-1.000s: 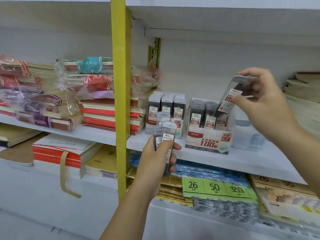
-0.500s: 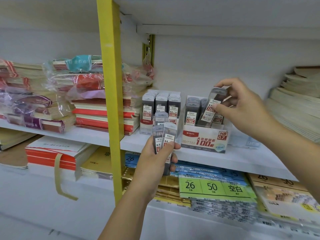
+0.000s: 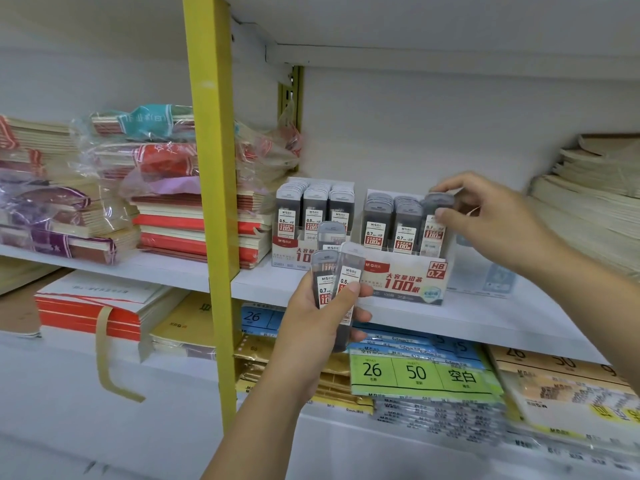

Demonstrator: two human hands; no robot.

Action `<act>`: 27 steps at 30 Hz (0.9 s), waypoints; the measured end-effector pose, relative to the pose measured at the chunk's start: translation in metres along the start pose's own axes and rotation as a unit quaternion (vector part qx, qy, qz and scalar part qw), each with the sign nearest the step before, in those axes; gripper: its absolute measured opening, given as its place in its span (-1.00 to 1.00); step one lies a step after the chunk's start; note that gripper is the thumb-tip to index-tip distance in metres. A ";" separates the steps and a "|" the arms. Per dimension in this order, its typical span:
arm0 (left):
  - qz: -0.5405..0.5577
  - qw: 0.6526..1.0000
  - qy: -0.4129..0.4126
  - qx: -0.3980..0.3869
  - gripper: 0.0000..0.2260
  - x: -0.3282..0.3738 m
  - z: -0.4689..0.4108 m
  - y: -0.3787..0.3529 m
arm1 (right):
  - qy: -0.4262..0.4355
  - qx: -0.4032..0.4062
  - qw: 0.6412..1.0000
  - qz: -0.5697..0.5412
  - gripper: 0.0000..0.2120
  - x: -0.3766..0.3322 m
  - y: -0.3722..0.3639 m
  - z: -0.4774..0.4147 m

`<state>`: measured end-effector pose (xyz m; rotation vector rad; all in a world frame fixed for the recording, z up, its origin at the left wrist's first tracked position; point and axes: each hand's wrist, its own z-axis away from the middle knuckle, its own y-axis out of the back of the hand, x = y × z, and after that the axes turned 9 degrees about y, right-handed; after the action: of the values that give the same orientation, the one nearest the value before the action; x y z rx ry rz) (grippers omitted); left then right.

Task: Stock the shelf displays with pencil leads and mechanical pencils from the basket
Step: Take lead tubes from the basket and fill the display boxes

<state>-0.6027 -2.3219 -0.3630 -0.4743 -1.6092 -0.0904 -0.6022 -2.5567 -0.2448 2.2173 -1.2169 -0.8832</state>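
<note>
Right fingers (image 3: 446, 213) pinch a lead case (image 3: 433, 231) in the 0.7 box (image 3: 405, 280) — left fingers (image 3: 349, 293) grip three cases (image 3: 350, 270).

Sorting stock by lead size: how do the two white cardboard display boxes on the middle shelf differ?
The left white cardboard display box holds lead cases labelled 0.5; the right white cardboard display box holds 0.7. The left box sits further back, partly hidden by spare cases in the left hand; the right box sits nearer the shelf edge, the right hand pinching a case in its right column. Both hold three columns.
</note>
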 end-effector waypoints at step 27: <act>0.027 0.997 0.036 -0.070 -0.71 -0.010 0.015 -0.017 | -0.141 0.050 0.929 -0.339 -0.84 -0.051 -0.048 0.082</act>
<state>-0.6228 -2.3348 -0.3705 -0.6149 -1.5240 -0.1784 -0.6547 -2.4961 -0.3166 2.7136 -0.5833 -1.4659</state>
